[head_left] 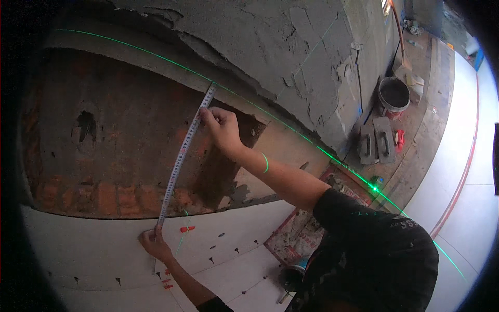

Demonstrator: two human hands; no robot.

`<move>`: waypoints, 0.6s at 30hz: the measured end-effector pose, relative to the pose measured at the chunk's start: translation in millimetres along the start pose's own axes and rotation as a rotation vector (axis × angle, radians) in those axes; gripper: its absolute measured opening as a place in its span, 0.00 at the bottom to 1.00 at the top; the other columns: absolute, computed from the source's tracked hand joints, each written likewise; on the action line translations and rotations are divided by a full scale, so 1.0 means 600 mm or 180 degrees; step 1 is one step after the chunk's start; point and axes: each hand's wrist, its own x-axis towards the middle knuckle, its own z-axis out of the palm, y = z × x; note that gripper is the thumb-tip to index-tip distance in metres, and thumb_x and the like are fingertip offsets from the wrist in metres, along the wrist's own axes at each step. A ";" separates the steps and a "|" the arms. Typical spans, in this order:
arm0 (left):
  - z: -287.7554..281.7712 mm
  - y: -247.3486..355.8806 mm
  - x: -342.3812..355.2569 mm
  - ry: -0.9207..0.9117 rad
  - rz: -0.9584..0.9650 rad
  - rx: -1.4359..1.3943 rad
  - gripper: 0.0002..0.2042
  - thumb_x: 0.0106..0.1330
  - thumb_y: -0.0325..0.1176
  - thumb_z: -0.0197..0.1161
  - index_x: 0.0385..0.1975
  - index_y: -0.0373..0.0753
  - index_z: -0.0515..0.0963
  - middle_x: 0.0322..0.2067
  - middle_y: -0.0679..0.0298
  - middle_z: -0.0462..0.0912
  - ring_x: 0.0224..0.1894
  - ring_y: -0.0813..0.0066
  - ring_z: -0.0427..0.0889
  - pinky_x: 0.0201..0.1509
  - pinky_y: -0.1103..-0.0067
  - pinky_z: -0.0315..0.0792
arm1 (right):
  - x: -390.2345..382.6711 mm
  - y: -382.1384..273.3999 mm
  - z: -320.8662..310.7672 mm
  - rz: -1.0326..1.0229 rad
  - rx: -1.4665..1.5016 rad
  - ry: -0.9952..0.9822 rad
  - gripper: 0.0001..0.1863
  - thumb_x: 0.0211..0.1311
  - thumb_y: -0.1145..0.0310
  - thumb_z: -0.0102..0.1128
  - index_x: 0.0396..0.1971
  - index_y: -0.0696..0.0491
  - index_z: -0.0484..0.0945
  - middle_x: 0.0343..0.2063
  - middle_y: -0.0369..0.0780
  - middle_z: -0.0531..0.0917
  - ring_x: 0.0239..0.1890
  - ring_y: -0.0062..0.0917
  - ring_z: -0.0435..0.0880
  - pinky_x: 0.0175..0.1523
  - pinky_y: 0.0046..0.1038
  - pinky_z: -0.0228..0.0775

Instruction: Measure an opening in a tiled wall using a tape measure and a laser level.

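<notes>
A long pale tape measure blade (179,161) with dark markings stretches slantwise across a dark recess (125,135). My right hand (223,127) pinches it near its upper end, which reaches a green laser line on the grey plastered surface. Lower down, my left hand (155,244) grips the blade beside the recess's lower edge, over white tiles (104,234). A short length of it shows below that hand; any case is not visible. Reddish bricks (125,198) line the recess bottom, and a hole (84,126) opens in its back.
Small dark tile spacers (211,260) and a red clip (187,229) sit along the tile joints. On the right are a glowing laser level (375,187), two trowels (384,140) and a bucket (393,96). A mortar-smeared red board (299,234) lies near my right arm.
</notes>
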 end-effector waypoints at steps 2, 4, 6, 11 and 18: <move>-0.002 0.002 0.002 -0.0153 -0.0227 0.0413 0.19 0.68 0.40 0.78 0.30 0.34 0.75 0.38 0.62 0.73 0.38 0.69 0.75 0.43 0.69 0.75 | 0.003 0.001 -0.003 0.0014 -0.0090 0.0019 0.23 0.81 0.56 0.61 0.30 0.61 0.82 0.15 0.35 0.76 0.11 0.24 0.80 0.14 0.30 0.66; 0.000 0.006 0.002 -0.0117 -0.0048 0.0294 0.19 0.68 0.40 0.78 0.29 0.34 0.75 0.37 0.62 0.72 0.38 0.68 0.75 0.44 0.69 0.74 | 0.005 0.000 -0.011 0.0100 -0.0177 -0.0011 0.22 0.81 0.57 0.61 0.31 0.61 0.84 0.19 0.34 0.79 0.20 0.19 0.78 0.25 0.28 0.67; -0.001 0.009 0.003 -0.0076 0.0134 0.0189 0.18 0.68 0.40 0.78 0.29 0.34 0.76 0.37 0.62 0.72 0.38 0.68 0.74 0.44 0.69 0.73 | 0.007 0.001 -0.011 0.0189 -0.0252 -0.0043 0.22 0.81 0.57 0.62 0.32 0.61 0.86 0.23 0.32 0.81 0.30 0.14 0.75 0.36 0.25 0.69; 0.005 0.029 0.000 -0.0014 -0.0322 -0.0193 0.20 0.67 0.41 0.79 0.29 0.32 0.77 0.38 0.61 0.74 0.35 0.70 0.76 0.42 0.69 0.75 | 0.008 0.002 -0.022 0.0029 -0.0575 0.0002 0.22 0.80 0.57 0.62 0.31 0.61 0.86 0.23 0.34 0.84 0.29 0.15 0.77 0.35 0.27 0.70; 0.019 0.019 0.003 -0.0084 -0.0259 -0.0098 0.21 0.67 0.42 0.79 0.29 0.31 0.76 0.38 0.60 0.74 0.35 0.70 0.78 0.40 0.68 0.76 | 0.016 -0.005 -0.024 -0.0191 -0.0394 0.0071 0.22 0.80 0.57 0.63 0.31 0.61 0.86 0.21 0.33 0.81 0.26 0.15 0.77 0.33 0.25 0.71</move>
